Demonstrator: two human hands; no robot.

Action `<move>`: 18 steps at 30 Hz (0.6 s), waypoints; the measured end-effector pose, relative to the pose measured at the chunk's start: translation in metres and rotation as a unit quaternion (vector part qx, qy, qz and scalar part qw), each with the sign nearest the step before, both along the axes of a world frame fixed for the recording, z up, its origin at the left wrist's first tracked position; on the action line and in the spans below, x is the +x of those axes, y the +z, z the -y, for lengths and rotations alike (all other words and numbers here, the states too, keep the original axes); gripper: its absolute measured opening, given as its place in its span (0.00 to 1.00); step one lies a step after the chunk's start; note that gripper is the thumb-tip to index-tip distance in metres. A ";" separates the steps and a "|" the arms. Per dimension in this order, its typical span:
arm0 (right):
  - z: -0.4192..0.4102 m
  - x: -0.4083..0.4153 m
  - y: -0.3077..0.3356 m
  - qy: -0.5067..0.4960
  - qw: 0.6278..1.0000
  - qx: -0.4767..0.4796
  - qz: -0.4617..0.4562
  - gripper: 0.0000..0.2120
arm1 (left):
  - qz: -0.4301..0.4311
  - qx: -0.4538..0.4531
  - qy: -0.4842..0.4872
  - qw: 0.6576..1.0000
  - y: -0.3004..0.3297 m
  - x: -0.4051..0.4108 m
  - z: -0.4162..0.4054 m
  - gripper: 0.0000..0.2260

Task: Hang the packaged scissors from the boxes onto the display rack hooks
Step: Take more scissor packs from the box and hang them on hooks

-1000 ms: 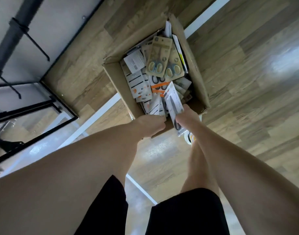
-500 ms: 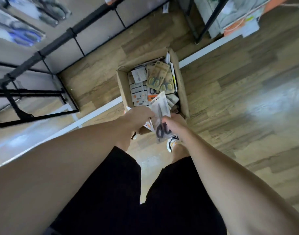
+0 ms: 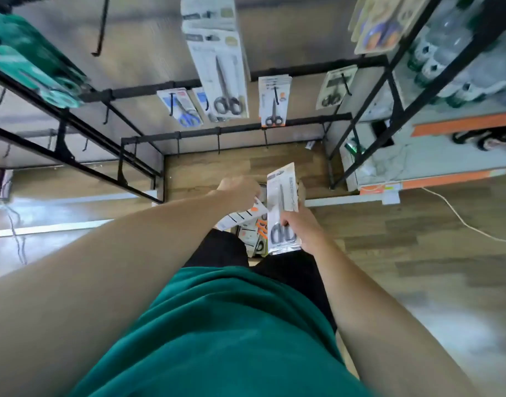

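Note:
My right hand (image 3: 299,224) grips a white pack of black-handled scissors (image 3: 282,207), held upright in front of me. My left hand (image 3: 240,191) holds another white pack with an orange dot (image 3: 243,214), tilted down to the left. Below both hands the cardboard box of packs (image 3: 254,239) shows only in part, behind my arms and legs. The black display rack (image 3: 234,128) stands ahead, with several scissor packs hanging on its hooks, among them a large grey pack (image 3: 220,70) and a small one (image 3: 273,101). Bare hooks (image 3: 219,143) line the lowest bar.
A second black rack with teal packs (image 3: 37,67) stands at left. At right a black shelf frame (image 3: 389,104) holds bottles and an orange-edged shelf (image 3: 461,124). A white cable (image 3: 458,216) runs over the wood floor at right.
The view has risen from the box to the rack. Both hands have lifted out of the box, each with a pack; the right pack now stands higher.

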State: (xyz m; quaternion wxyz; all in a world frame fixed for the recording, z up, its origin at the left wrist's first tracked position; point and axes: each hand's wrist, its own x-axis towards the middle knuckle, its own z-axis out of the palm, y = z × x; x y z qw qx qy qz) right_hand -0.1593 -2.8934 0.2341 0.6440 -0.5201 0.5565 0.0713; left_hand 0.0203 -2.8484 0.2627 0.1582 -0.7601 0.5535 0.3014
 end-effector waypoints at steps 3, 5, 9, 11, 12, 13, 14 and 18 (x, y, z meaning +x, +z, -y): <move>0.002 0.004 0.032 0.022 0.999 -0.024 0.035 0.03 | 0.017 -0.036 0.027 0.999 0.025 0.007 -0.011 0.14; 0.001 0.007 0.046 0.054 0.996 -0.018 0.070 0.04 | 0.017 -0.055 0.051 0.997 0.037 0.013 -0.021 0.13; -0.005 0.015 0.051 0.099 0.993 -0.023 0.055 0.26 | 0.006 -0.075 0.118 0.990 0.053 0.027 -0.043 0.15; -0.007 0.022 0.052 0.086 0.995 -0.028 0.040 0.30 | 0.010 -0.094 0.143 0.985 0.058 0.033 -0.055 0.17; -0.010 0.026 0.058 0.082 0.995 -0.031 0.041 0.27 | 0.017 -0.105 0.151 0.983 0.061 0.035 -0.061 0.18; -0.012 0.030 0.065 0.086 0.994 -0.042 0.042 0.21 | 0.025 -0.114 0.155 0.981 0.065 0.038 -0.065 0.18; -0.015 0.034 0.072 0.096 0.993 -0.056 0.047 0.15 | 0.036 -0.121 0.156 0.980 0.067 0.040 -0.069 0.18; -0.023 0.051 0.087 0.079 0.991 -0.065 0.081 0.15 | 0.095 -0.138 0.161 0.973 0.078 0.053 -0.084 0.16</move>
